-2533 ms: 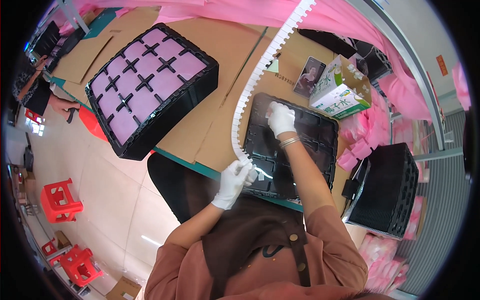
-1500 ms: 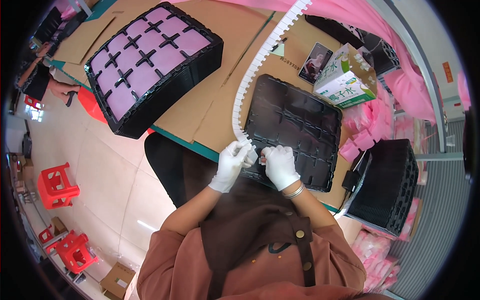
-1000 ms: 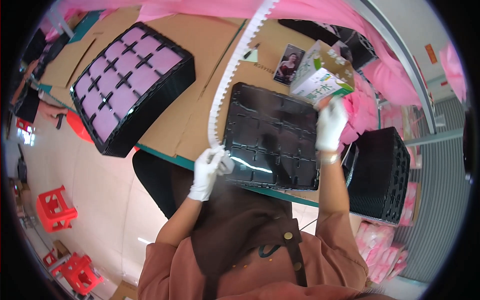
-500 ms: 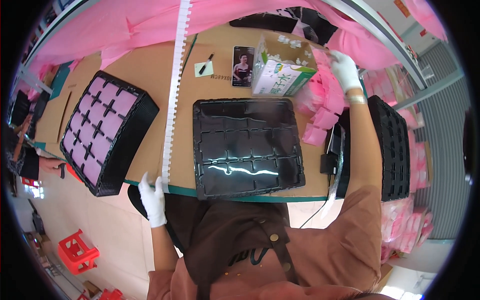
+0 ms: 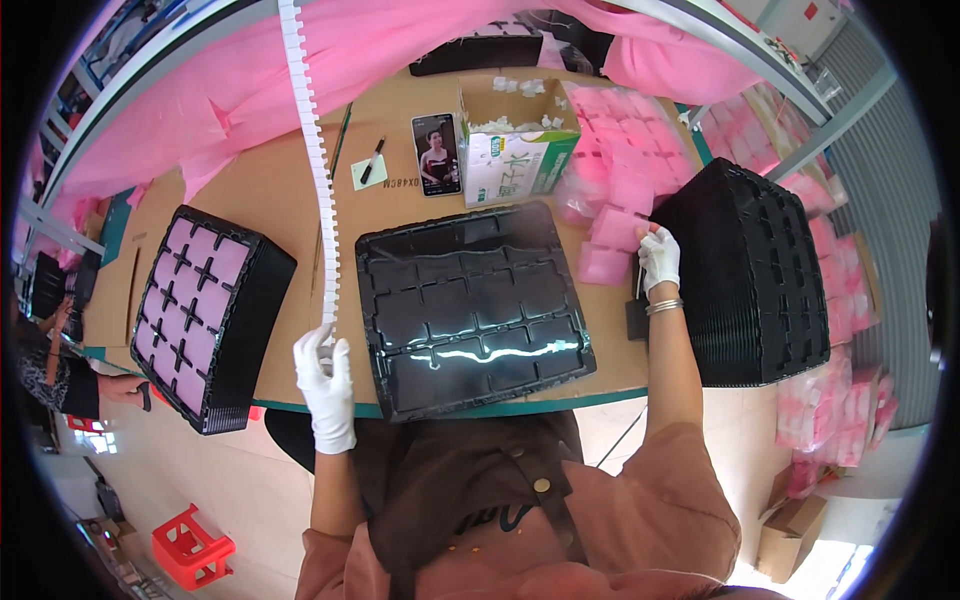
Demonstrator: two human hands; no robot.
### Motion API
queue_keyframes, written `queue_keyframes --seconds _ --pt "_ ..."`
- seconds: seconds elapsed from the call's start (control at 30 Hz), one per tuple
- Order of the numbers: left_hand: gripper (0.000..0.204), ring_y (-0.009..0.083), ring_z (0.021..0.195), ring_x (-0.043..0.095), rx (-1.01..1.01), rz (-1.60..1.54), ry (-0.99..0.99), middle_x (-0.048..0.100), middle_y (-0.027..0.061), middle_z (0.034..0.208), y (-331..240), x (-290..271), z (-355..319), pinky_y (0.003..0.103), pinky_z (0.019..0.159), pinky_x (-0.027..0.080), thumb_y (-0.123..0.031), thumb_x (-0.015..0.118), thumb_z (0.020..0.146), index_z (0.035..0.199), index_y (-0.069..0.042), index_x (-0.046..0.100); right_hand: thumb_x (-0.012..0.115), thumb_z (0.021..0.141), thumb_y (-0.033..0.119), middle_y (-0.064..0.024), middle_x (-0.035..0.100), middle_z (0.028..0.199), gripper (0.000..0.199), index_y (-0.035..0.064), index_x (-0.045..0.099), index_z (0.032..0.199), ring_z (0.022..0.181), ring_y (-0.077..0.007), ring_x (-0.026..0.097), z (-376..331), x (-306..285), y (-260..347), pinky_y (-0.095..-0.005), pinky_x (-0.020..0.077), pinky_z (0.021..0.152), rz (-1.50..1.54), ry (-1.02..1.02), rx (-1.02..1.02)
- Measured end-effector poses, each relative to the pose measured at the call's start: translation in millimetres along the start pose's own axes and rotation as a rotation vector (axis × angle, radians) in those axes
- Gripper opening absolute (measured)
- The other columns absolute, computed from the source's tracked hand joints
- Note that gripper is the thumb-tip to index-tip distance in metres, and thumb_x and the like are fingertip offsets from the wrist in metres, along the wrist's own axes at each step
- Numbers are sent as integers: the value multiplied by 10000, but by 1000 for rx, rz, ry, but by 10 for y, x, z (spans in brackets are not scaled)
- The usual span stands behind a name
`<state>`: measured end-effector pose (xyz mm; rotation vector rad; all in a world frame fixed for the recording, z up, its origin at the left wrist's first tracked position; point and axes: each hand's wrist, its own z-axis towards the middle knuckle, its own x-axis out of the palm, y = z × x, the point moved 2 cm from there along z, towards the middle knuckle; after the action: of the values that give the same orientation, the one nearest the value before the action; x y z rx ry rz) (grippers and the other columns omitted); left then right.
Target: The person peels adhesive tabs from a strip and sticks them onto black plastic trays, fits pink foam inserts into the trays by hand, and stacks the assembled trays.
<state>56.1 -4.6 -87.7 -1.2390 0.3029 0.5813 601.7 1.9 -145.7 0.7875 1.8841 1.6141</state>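
Note:
My left hand [image 5: 325,395], in a white glove, is at the near end of a white notched strip [image 5: 318,190]. Its fingers are curved and apart over the strip, with thumb and forefinger separated. The white-gloved right hand [image 5: 660,258] has its fingertips closed on the corner of a pink pad [image 5: 620,228] in a trailing row of pads. Between the hands lies a glossy black compartment tray [image 5: 470,325], slightly askew on the cardboard-covered table. A tall stack of black trays [image 5: 740,280] rises just right of my right hand.
Another black tray stack [image 5: 205,310] with lilac inserts stands left. Behind the middle tray are an open carton [image 5: 520,150], a phone [image 5: 437,155] and a pen [image 5: 373,160] on a paper note. A red stool [image 5: 190,548] is on the floor, and a person [image 5: 75,370] sits far left.
My right hand has come back from beside the carton to the nearer pink pads. My left hand has risen from the table's front edge onto the strip's end. The view has shifted.

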Motion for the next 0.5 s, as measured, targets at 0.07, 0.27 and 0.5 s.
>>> queue_keyframes --seconds 0.07,0.27,0.5 --pt "300 112 763 535 30 -26 15 542 63 1087 -100 107 10 234 636 458 -86 649 863 1152 -59 573 702 805 19 18 597 765 188 3 614 971 625 -53 467 13 -20 -69 -211 383 570 -17 -29 -161" --pt "256 113 732 546 25 -101 150 551 86 1086 -266 316 -64 238 625 464 -78 662 851 1099 -46 605 687 737 20 8 581 681 103 73 644 813 653 -146 540 -591 184 667 -292 418 638 -677 -108 -811" --pt "253 126 728 606 191 -229 285 574 104 1033 -670 500 -42 237 591 495 -57 679 823 1065 -28 614 645 643 71 -23 592 814 127 127 608 750 820 -247 565 -1834 647 1877 -372 433 748 -1225 380 -1387"
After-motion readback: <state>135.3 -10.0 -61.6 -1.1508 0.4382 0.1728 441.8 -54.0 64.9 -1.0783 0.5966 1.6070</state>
